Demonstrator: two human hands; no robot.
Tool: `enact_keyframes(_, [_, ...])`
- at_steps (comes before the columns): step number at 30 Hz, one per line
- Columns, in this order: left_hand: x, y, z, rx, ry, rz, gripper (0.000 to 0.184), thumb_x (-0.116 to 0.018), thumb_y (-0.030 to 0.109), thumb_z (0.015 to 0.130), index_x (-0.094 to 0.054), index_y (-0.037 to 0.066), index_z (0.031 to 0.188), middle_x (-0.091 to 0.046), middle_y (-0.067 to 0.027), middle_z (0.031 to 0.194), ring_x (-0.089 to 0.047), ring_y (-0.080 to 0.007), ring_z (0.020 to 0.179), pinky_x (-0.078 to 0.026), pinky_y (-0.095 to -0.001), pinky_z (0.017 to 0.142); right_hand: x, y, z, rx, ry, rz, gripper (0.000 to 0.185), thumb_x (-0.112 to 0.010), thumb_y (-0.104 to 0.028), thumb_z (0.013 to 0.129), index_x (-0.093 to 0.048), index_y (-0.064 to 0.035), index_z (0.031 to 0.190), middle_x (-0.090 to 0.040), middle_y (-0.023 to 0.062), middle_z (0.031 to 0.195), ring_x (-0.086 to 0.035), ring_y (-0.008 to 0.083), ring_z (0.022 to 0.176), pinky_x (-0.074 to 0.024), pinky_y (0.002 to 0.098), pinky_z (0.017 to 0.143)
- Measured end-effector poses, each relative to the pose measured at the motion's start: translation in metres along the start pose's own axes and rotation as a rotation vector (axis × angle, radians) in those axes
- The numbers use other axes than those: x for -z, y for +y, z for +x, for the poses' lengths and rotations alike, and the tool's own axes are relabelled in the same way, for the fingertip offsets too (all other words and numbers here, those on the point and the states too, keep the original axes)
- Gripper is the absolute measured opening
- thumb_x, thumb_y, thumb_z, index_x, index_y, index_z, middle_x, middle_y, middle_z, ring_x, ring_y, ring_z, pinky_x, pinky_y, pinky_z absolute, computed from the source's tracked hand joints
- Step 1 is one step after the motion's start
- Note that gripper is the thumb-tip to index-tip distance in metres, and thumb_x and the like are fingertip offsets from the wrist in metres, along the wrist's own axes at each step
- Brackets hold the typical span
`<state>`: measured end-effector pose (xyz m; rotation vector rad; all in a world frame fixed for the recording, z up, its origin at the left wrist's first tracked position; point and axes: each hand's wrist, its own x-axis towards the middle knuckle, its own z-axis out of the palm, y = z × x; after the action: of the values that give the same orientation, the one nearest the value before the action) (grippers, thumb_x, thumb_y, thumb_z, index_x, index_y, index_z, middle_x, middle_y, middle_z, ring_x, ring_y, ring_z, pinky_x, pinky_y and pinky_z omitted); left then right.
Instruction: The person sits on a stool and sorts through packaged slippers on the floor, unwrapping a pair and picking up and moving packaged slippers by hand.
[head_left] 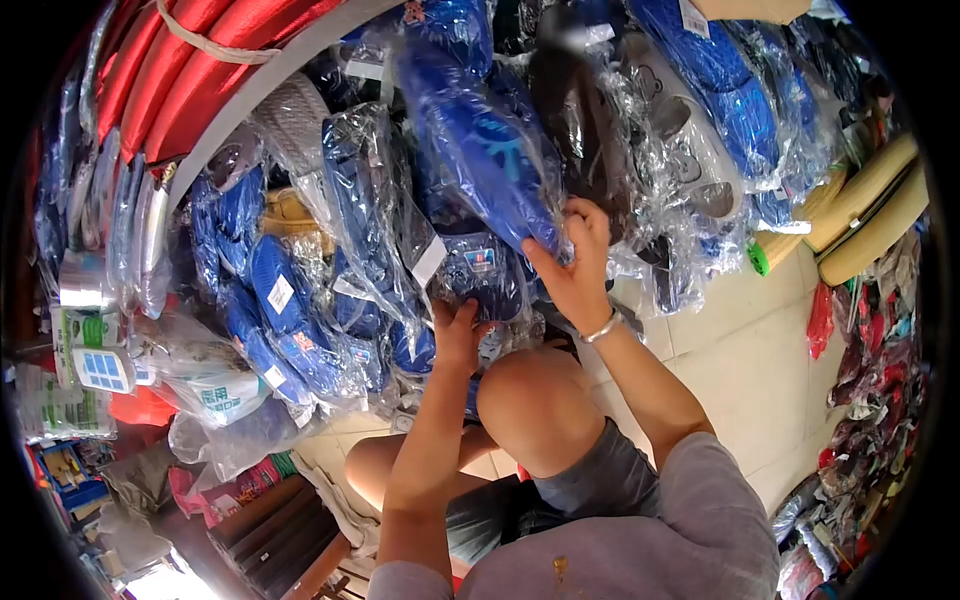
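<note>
The bagged blue slipper (475, 140) lies slantwise at the top middle of our view, above the heap, its lower end towards us. Its container is a clear plastic bag, glossy and creased, and through it we make out a light-blue print on the sole. Our right hand (575, 268) has thumb and fingers closed on that lower end; a bracelet (603, 326) circles the wrist. Our left hand (457, 338) is at the lower edge of a dark blue slipper (478, 262), also in clear plastic, with a small label on it; the fingers are bent, but we cannot tell whether they grip.

Just right of the first bag, dark brown footwear (575, 120) shows through its own wrapper, and beyond it are grey clogs (690, 140) in clear plastic. To the left we see more bagged blue slippers (283, 292), some with white tags, and a tan shoe (292, 215) among them. Further left sits a whitish plastic bag (215, 385) with teal printing; we cannot make out its contents.

Tan rolls (870, 210) lie at the right, next to the tiled floor (740, 380), with a mixed pile of goods (870, 400) along the far edge.
</note>
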<state>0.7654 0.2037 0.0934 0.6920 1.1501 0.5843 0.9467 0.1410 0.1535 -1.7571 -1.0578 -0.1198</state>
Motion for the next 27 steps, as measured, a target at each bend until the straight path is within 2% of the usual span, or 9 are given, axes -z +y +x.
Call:
enact_keyframes(4, [0.002, -0.008, 0.003, -0.01, 0.0, -0.035, 0.041, -0.049, 0.002, 0.081, -0.032, 0.01, 0.117, -0.048, -0.0116, 0.111, -0.056, -0.0248, 0.095, -0.054, -0.0401, 0.066, 0.014, -0.004, 0.001, -0.514, 0.009, 0.889, 0.03, -0.065, -0.007, 0.076, -0.046, -0.0006, 0.099, -0.054, 0.0105, 0.102, -0.051, 0.0128, 0.088, -0.0437, 0.0266, 0.075])
enact_keyframes(9, [-0.005, -0.009, 0.006, -0.005, -0.049, -0.056, 0.043, -0.049, 0.0, 0.08, -0.032, 0.012, 0.119, -0.048, -0.0118, 0.113, -0.054, -0.0262, 0.098, -0.052, -0.0437, 0.071, 0.007, 0.027, 0.02, -0.536, -0.048, 0.518, 0.045, -0.071, -0.015, 0.073, -0.043, 0.0039, 0.103, -0.055, 0.0119, 0.097, -0.054, 0.0125, 0.083, -0.0454, 0.024, 0.071])
enact_keyframes(13, [-0.019, -0.002, -0.004, 0.007, -0.031, -0.161, 0.043, -0.049, 0.001, 0.08, -0.032, 0.014, 0.118, -0.045, -0.0113, 0.117, -0.05, -0.0291, 0.106, -0.048, -0.0506, 0.078, 0.011, 0.034, 0.025, -0.785, -0.053, 0.937, 0.052, -0.074, -0.02, 0.07, -0.047, 0.0053, 0.106, -0.057, 0.0105, 0.093, -0.053, 0.0107, 0.084, -0.0451, 0.0241, 0.069])
enact_keyframes(17, [-0.011, -0.006, 0.0, 0.076, -0.109, -0.23, 0.043, -0.048, 0.004, 0.082, -0.03, 0.015, 0.12, -0.041, -0.0128, 0.123, -0.047, -0.0326, 0.11, -0.045, -0.0545, 0.081, 0.015, 0.028, 0.021, -0.487, -0.249, 0.3, 0.034, -0.072, -0.028, 0.07, -0.058, -0.0032, 0.089, -0.055, 0.013, 0.104, -0.056, 0.0274, 0.084, -0.045, 0.0343, 0.073])
enact_keyframes(19, [-0.023, 0.003, -0.009, 0.081, -0.084, -0.19, 0.042, -0.047, 0.006, 0.083, -0.029, 0.016, 0.12, -0.041, -0.0137, 0.123, -0.046, -0.0335, 0.11, -0.045, -0.0554, 0.082, 0.027, -0.01, 0.031, 0.169, 0.066, -0.119, 0.032, -0.07, -0.027, 0.069, -0.056, -0.0039, 0.086, -0.054, 0.017, 0.107, -0.055, 0.0339, 0.087, -0.0445, 0.0384, 0.075])
enact_keyframes(21, [-0.025, 0.005, -0.011, 0.086, -0.061, -0.148, 0.041, -0.047, 0.008, 0.084, -0.028, 0.016, 0.12, -0.042, -0.0146, 0.123, -0.046, -0.0344, 0.111, -0.045, -0.0562, 0.082, 0.022, -0.028, 0.025, 0.242, -0.034, 0.148, 0.026, -0.069, -0.02, 0.069, -0.054, -0.0036, 0.083, -0.054, 0.0169, 0.108, -0.054, 0.033, 0.088, -0.0451, 0.0374, 0.075])
enact_keyframes(23, [-0.015, 0.0, -0.004, 0.127, -0.154, -0.251, 0.062, -0.045, 0.005, 0.083, -0.01, 0.014, 0.133, -0.035, -0.016, 0.126, -0.045, -0.0336, 0.11, -0.04, -0.0622, 0.086, 0.024, -0.037, 0.016, 0.098, -0.082, 0.404, 0.024, -0.068, -0.014, 0.069, -0.054, -0.0032, 0.085, -0.054, 0.0134, 0.109, -0.055, 0.0269, 0.089, -0.0453, 0.0346, 0.075])
enact_keyframes(26, [-0.016, 0.008, -0.017, 0.127, -0.129, -0.23, 0.046, -0.048, 0.008, 0.082, -0.026, 0.015, 0.122, -0.042, -0.014, 0.116, -0.046, -0.0331, 0.107, -0.043, -0.0602, 0.085, 0.059, -0.041, 0.018, -0.537, 0.01, 0.923, 0.021, -0.066, -0.009, 0.074, -0.053, -0.002, 0.089, -0.056, 0.0056, 0.102, -0.051, 0.0106, 0.087, -0.044, 0.027, 0.073])
enact_keyframes(27, [-0.014, 0.009, -0.018, 0.112, -0.129, -0.214, 0.032, -0.049, 0.01, 0.082, -0.038, 0.016, 0.111, -0.048, -0.0126, 0.108, -0.048, -0.0322, 0.104, -0.044, -0.0587, 0.083, 0.067, -0.019, 0.008, -0.466, 0.106, 0.745, 0.023, -0.065, -0.008, 0.075, -0.053, -0.0024, 0.094, -0.055, 0.0038, 0.093, -0.05, 0.0097, 0.081, -0.0437, 0.0254, 0.072])
